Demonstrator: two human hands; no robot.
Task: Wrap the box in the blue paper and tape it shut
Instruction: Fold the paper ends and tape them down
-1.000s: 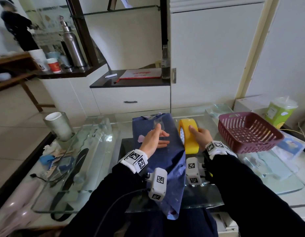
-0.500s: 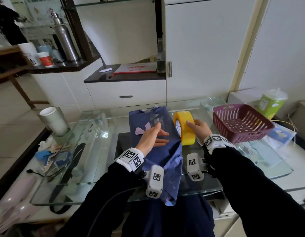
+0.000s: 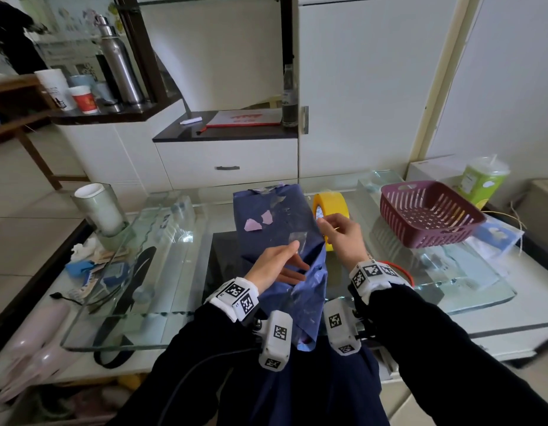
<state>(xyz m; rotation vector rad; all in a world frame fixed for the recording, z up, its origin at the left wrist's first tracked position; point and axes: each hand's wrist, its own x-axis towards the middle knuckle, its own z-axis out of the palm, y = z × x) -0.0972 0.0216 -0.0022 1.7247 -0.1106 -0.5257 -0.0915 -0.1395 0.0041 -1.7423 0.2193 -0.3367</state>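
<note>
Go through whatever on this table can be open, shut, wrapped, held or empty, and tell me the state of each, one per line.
Box: covered in blue paper, near end loose and hanging off the table.
Tape roll: upright on edge, beside the box.
Left hand: flat on the paper, pressing it down.
Right hand: pinching at the tape roll.
Basket: empty.
Green cup: lidded.

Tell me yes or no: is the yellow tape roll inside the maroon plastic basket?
No, the yellow tape roll stands on the glass tabletop beside the blue-wrapped box, left of the maroon plastic basket.
</note>
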